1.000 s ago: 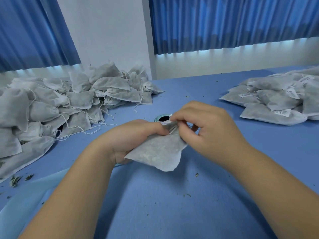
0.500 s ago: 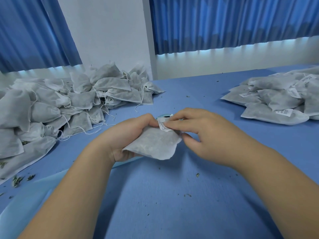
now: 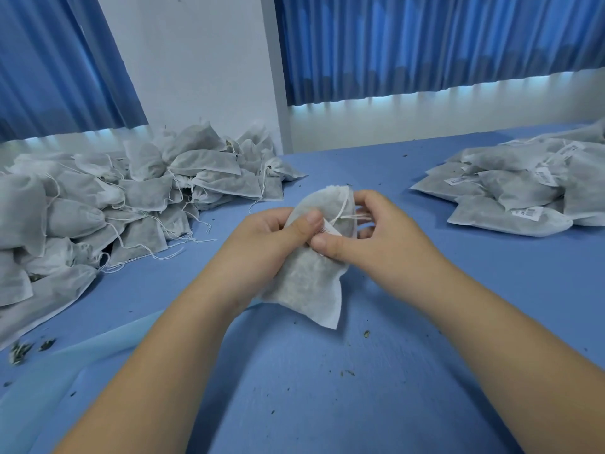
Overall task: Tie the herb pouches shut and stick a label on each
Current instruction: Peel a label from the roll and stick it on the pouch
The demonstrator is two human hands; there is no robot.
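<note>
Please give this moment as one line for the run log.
left hand grips herb pouch | right hand pinches it, thumb on label | unlabelled pouches piled left | labelled pouches piled right

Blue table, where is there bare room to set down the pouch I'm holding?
Bare table shows at the near middle below the pouch, in the far strip between the unlabelled pile and the labelled stack, and on the near side of that stack; only herb crumbs there. Crowded: the left side under the pile, the far right under the stack.
</note>
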